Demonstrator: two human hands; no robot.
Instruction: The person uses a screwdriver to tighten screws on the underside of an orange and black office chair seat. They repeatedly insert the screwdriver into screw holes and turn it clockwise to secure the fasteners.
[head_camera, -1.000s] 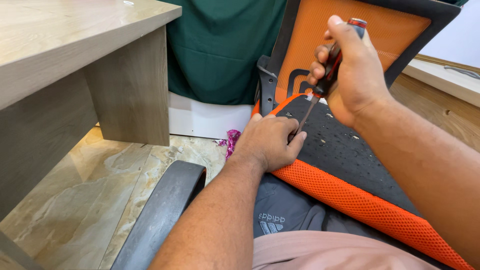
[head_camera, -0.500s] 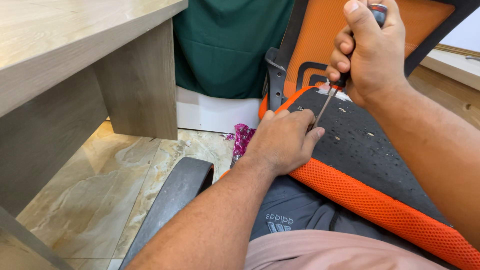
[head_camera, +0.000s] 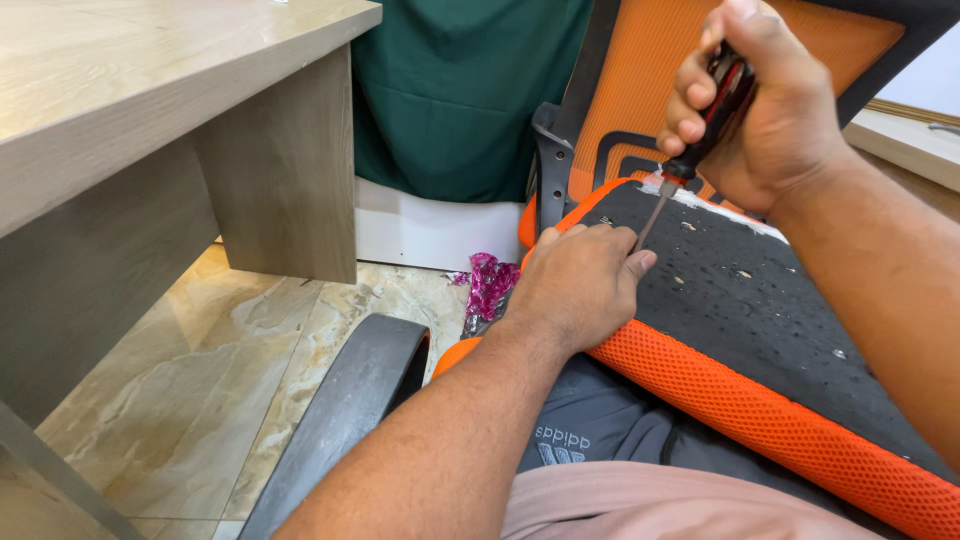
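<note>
Now two hands: right (head_camera: 770, 110) grips one screwdriver (head_camera: 700, 130); left (head_camera: 585, 285) flat on one seat (head_camera: 760, 290).

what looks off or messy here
The black seat underside is speckled with small white bits, and a ragged white strip runs along its top edge near the screwdriver. A crumpled pink wrapper lies on the floor by the chair. Nothing looks broken.
</note>
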